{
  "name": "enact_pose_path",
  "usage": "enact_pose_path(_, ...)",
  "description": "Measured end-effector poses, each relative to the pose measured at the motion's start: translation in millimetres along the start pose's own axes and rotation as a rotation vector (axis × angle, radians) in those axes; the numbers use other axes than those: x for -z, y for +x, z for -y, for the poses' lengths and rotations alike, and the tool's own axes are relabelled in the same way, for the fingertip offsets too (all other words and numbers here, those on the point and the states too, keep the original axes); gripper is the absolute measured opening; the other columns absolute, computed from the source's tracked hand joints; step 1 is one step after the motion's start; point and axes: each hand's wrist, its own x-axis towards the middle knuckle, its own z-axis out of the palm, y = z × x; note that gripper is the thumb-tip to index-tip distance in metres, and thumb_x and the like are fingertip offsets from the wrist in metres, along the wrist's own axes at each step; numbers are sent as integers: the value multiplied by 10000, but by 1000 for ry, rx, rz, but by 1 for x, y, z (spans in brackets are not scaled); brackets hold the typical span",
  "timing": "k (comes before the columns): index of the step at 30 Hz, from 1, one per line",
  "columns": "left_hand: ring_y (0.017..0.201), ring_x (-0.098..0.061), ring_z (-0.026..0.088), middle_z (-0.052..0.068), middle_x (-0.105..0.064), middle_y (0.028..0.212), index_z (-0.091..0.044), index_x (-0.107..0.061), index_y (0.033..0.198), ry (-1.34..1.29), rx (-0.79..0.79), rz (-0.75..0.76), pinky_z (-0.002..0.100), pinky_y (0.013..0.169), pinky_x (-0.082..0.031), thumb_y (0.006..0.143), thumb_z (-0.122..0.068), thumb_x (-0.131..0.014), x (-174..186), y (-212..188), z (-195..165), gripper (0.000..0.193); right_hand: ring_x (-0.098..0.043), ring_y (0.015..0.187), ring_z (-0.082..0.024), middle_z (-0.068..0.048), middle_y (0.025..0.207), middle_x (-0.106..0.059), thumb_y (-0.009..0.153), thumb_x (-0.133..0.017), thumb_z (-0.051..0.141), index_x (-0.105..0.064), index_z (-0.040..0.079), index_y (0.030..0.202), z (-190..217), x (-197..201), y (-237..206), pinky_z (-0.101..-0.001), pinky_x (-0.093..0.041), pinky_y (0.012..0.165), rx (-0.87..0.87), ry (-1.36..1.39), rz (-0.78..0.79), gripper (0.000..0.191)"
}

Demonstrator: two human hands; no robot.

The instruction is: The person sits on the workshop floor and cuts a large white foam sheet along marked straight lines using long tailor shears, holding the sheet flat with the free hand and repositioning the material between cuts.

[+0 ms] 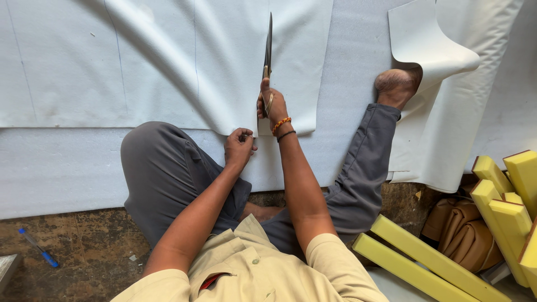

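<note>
My right hand point(272, 105) is gripping the scissors point(268, 50); my left hand point(239, 146), just beside them, is pinching the white sheet's point(168, 61) limp, floppy-seeming edge.

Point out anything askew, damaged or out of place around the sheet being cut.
The corner of the second white sheet at upper right is curled over beside a bare foot. A blue pen lies loose on the stained floor. The right hand works scissors; the left hand pinches the white sheet.
</note>
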Motion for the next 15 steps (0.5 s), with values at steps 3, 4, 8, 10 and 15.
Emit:
enact_pose_path(3, 674, -733, 100, 35, -722, 803, -40, -683, 1066, 7, 5, -1, 242, 544, -570, 949, -133, -629, 1, -1, -3, 159, -534, 421, -97, 26, 537, -506, 748, -530, 860, -496, 147, 669, 14, -2, 11, -238, -474, 383, -15, 9, 14, 718)
enact_pose_path(4, 675, -733, 99, 31, -721, 807, -42, -682, 1067, 8, 13, -1, 242, 544, -570, 948, -133, -627, 1, -1, -3, 160, -538, 421, -91, 31, 531, -506, 749, -522, 862, -501, 155, 671, 16, -2, 12, -232, -481, 382, -5, 0, 1, 711)
enact_pose_path(8, 688, -734, 94, 26, -721, 814, -45, -680, 1069, 30, 14, 4, 239, 557, -575, 951, -133, -621, 2, -2, -5, 158, -550, 416, -75, 42, 514, -499, 759, -519, 857, -500, 168, 665, 17, -6, 14, -222, -490, 369, 17, -62, -51, 695)
enact_pose_path(10, 691, -735, 89, 24, -719, 810, -51, -680, 1071, 48, 34, 2, 238, 561, -578, 951, -137, -623, 1, -2, -4, 159, -551, 413, -75, 39, 512, -501, 760, -545, 844, -507, 163, 659, 15, -7, 14, -225, -487, 361, 24, -88, -76, 690)
enact_pose_path(15, 682, -730, 94, 30, -718, 810, -42, -679, 1066, 21, 12, 7, 240, 562, -576, 949, -130, -623, 0, -1, -2, 157, -562, 413, -80, 33, 507, -512, 750, -555, 835, -531, 158, 648, 17, -7, 14, -230, -492, 366, 9, -121, -116, 685)
